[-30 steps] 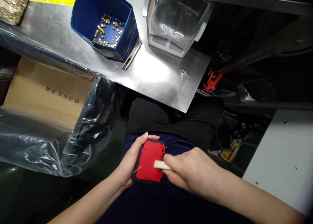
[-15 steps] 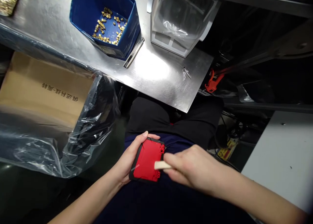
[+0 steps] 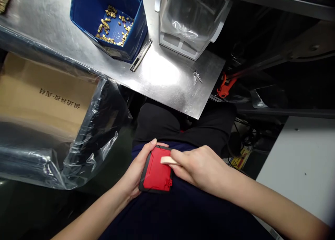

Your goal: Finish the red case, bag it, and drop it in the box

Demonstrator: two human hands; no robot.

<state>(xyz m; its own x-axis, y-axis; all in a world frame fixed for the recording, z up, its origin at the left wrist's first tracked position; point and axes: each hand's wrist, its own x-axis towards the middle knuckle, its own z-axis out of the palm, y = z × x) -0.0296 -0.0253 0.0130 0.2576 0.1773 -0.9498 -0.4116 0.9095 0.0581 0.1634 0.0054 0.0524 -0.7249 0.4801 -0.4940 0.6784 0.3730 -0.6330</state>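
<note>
Your left hand (image 3: 132,177) cradles the red panel (image 3: 155,173) over your lap, fingers wrapped round its black edge and thumb lying along the top. Your right hand (image 3: 201,168) is clenched on a pale stick (image 3: 167,160), pinching it tight. A second ago the stick's tip lay low on the red face, near the lower right corner. Now it has slid up to the upper right corner, and your hand hides the small latch detail that showed there. The stroke, as I read it, has travelled up the panel's right side, leaving the lower corner bare again. I can't quite tell from here whether the tip presses the surface or only skims it. Ahead, well apart from your hands, the steel table (image 3: 167,82) carries the blue bin (image 3: 86,6) of brass bits (image 3: 112,18), with a metal strip (image 3: 141,55) just beside it.
</note>
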